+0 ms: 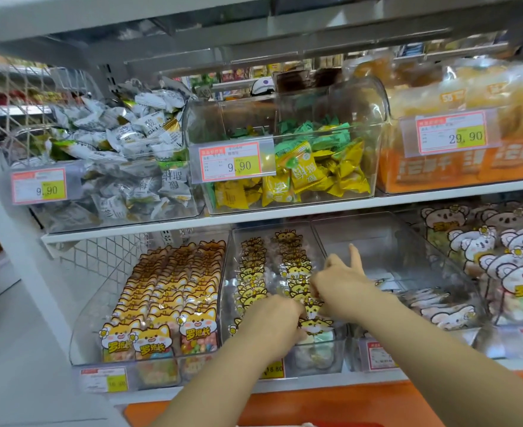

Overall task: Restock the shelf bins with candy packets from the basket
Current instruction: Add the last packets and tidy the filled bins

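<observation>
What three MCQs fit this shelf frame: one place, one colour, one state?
1. The left hand and right hand are in which lower-shelf bin?
A. leftmost
B. second from left
C. rightmost

2. Packets at the front of the upper middle bin are:
A. red
B. blue
C. yellow

3. The third lower bin, just right of the hands, is:
A. mostly empty
B. heaped full
C. covered with a cloth

Key:
1 B: both hands grip yellow-topped packets inside the second bin.
2 C: yellow packets show through its clear front, with green ones behind.
3 A: it holds only a few flat packets low at its front.
</observation>
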{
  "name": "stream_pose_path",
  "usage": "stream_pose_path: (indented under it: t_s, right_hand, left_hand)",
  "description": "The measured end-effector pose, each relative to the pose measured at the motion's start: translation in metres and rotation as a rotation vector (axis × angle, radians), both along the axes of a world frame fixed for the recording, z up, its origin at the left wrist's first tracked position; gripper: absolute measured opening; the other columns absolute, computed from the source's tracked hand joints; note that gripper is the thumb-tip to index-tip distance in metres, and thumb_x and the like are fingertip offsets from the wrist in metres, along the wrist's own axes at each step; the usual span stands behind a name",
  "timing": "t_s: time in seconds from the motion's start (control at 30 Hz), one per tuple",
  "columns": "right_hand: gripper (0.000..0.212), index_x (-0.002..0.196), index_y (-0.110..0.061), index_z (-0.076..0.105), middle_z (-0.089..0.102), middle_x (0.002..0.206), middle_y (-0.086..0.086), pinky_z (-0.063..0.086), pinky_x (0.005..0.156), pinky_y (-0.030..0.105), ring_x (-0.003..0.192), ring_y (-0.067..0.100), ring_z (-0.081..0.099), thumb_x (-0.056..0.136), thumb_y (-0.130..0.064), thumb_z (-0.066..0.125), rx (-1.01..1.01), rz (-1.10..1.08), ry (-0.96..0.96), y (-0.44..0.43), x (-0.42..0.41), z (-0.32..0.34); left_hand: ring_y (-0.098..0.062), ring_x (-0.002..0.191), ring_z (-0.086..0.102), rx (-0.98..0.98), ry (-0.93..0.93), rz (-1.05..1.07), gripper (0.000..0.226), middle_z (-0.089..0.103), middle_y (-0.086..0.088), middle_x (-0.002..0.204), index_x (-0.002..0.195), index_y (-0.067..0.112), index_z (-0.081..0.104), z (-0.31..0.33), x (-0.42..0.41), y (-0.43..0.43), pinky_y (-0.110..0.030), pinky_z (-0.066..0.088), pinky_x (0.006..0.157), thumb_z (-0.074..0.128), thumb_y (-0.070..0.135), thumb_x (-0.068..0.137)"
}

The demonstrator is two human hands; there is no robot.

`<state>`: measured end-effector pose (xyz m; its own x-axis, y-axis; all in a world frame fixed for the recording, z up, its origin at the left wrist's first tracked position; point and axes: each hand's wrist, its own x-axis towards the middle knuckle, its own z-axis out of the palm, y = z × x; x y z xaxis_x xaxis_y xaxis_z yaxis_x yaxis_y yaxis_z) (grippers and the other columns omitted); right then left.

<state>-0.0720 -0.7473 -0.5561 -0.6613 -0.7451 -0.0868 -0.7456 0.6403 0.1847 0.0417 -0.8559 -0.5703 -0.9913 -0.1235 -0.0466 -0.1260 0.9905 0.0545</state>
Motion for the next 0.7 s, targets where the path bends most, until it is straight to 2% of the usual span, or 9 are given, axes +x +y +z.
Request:
stream_pose_path:
  t_s: [0.1,0.2,0.27,0.3,0.33,0.37,0.4,0.57,0.7]
  right_hand:
    - [0.025,0.103,-0.017,0.066,0.062,0.103,0.004,-0.011,0.111,0.073,0.128,0.027,0.033,0.089,-0.037,0.069,0.045,0.002,0.055,-0.003,-0.002,-0.005]
    - [0.022,0.105,-0.018,0.065,0.062,0.097,0.001,-0.011,0.114,0.068,0.122,0.024,0.040,0.088,-0.032,0.067,-0.028,0.034,0.054,0.001,-0.003,-0.007]
    - [0.014,0.097,-0.023,0.063,0.058,0.090,-0.005,0.004,0.121,0.058,0.118,0.021,0.044,0.086,-0.029,0.068,-0.144,0.081,-0.025,0.006,-0.007,-0.012]
    - [0.011,0.089,-0.027,0.061,0.055,0.087,-0.007,0.024,0.116,0.047,0.115,0.020,0.048,0.084,-0.028,0.071,-0.210,0.100,-0.092,0.009,-0.010,-0.014]
    - [0.016,0.082,-0.030,0.057,0.053,0.085,-0.008,0.039,0.099,0.036,0.110,0.020,0.053,0.083,-0.027,0.073,-0.265,0.106,-0.156,0.012,-0.012,-0.014]
    - [0.022,0.075,-0.030,0.053,0.053,0.084,-0.009,0.042,0.083,0.030,0.103,0.020,0.057,0.082,-0.026,0.074,-0.302,0.114,-0.204,0.014,-0.014,-0.013]
    - [0.025,0.071,-0.029,0.051,0.054,0.083,-0.009,0.042,0.074,0.028,0.096,0.020,0.059,0.083,-0.025,0.073,-0.319,0.120,-0.223,0.015,-0.016,-0.014]
    - [0.017,0.077,-0.028,0.056,0.058,0.079,-0.012,0.042,0.069,0.027,0.083,0.014,0.058,0.087,-0.021,0.067,-0.369,0.177,-0.216,0.019,-0.016,-0.015]
    - [0.007,0.082,-0.021,0.062,0.065,0.082,-0.010,0.046,0.071,0.028,0.082,0.013,0.058,0.088,-0.018,0.066,-0.379,0.198,-0.214,0.020,-0.014,-0.015]
  left_hand:
    - [-0.036,0.103,0.063,0.015,-0.034,-0.005,0.030,0.067,-0.015,0.109,0.121,0.013,0.064,-0.005,0.000,0.002,-0.044,0.054,0.084,0.062,0.029,0.095]
    - [-0.036,0.097,0.064,0.067,-0.072,-0.008,0.025,0.065,-0.017,0.105,0.114,0.007,0.063,-0.005,-0.003,0.003,-0.041,0.053,0.078,0.062,0.024,0.096]
    - [-0.034,0.097,0.062,0.112,-0.117,-0.008,0.028,0.063,-0.016,0.107,0.116,0.006,0.062,-0.004,-0.006,0.003,-0.039,0.050,0.075,0.060,0.027,0.098]
    - [-0.033,0.098,0.061,0.132,-0.143,-0.007,0.031,0.061,-0.016,0.109,0.119,0.006,0.061,-0.004,-0.007,0.003,-0.037,0.047,0.075,0.058,0.029,0.099]
    - [-0.033,0.100,0.060,0.147,-0.168,-0.006,0.032,0.060,-0.016,0.112,0.122,0.007,0.060,-0.004,-0.008,0.003,-0.037,0.046,0.075,0.057,0.029,0.100]
    - [-0.034,0.103,0.059,0.157,-0.187,-0.003,0.033,0.060,-0.016,0.115,0.125,0.007,0.060,-0.005,-0.010,0.003,-0.037,0.046,0.077,0.055,0.029,0.101]
    - [-0.034,0.104,0.059,0.166,-0.202,0.001,0.033,0.060,-0.018,0.117,0.127,0.008,0.059,-0.005,-0.011,0.003,-0.037,0.047,0.078,0.054,0.028,0.102]
    - [-0.038,0.109,0.059,0.162,-0.242,0.013,0.031,0.062,-0.021,0.118,0.127,0.007,0.061,-0.009,-0.015,0.005,-0.032,0.042,0.077,0.055,0.024,0.102]
    - [-0.034,0.100,0.059,0.123,-0.283,0.014,0.029,0.063,-0.021,0.118,0.128,0.009,0.063,-0.010,-0.021,0.005,-0.035,0.046,0.083,0.055,0.019,0.102]
